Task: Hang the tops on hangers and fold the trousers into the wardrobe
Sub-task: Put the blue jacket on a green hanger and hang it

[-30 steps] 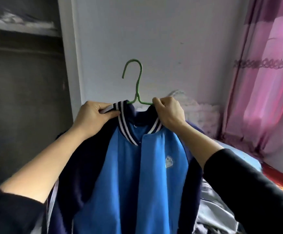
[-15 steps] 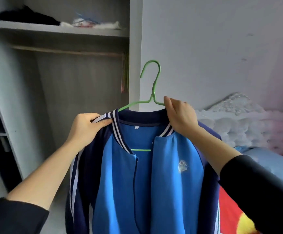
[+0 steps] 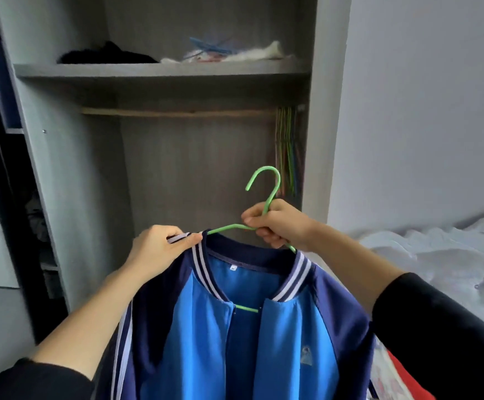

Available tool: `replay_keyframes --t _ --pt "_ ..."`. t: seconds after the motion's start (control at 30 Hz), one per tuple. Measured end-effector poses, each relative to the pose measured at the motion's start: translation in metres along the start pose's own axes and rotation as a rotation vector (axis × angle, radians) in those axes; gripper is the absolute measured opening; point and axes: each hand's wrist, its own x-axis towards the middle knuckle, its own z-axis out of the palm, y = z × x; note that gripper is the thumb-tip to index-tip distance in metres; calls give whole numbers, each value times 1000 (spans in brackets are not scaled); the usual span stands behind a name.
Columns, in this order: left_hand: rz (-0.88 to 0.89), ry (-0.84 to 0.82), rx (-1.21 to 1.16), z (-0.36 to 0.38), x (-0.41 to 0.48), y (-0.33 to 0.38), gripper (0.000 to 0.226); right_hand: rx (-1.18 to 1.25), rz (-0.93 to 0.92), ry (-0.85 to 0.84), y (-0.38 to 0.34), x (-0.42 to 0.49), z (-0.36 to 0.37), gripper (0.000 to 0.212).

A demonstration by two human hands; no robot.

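Both my hands are holding the top in front of the open wardrobe point(image 3: 70, 168). My left hand point(image 3: 163, 245) pinches the striped collar point(image 3: 203, 267) at its left end, with the thumb on top of the fabric. My right hand point(image 3: 278, 223) is closed around the green hanger point(image 3: 273, 194) just under its hook, where the neck meets the two arms. The blue and navy jacket point(image 3: 200, 327) hangs on this hanger with its front facing me, and the lower bar of the hanger shows green inside the open neck. The hook points up and is free, below the wooden rail point(image 3: 177, 112) and not touching it. At the right end of the rail a bunch of thin coloured hangers point(image 3: 288, 151) hangs against the wardrobe wall. Above the rail, on the shelf point(image 3: 160, 70), lie a black cloth point(image 3: 108, 54) and some white and blue things I cannot make out. To my right is a bed point(image 3: 437, 255) with a pale cover.
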Motion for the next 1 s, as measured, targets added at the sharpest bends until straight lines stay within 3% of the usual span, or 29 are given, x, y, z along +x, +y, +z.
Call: replay_keyframes --t 0.27,0.57,0.87,1.0 --pt "-129 123 93 -4 100 -80 37 30 -88 62 -26 150 40 16" --pt "-73 35 134 -16 230 -180 29 -28 -67 94 -45 301 82 17" --pt "101 143 309 -98 383 -247 38 -41 -87 204 -108 424 108 15" --pt "110 301 414 -138 430 -253 45 -34 -152 255 -136 459 113 18"
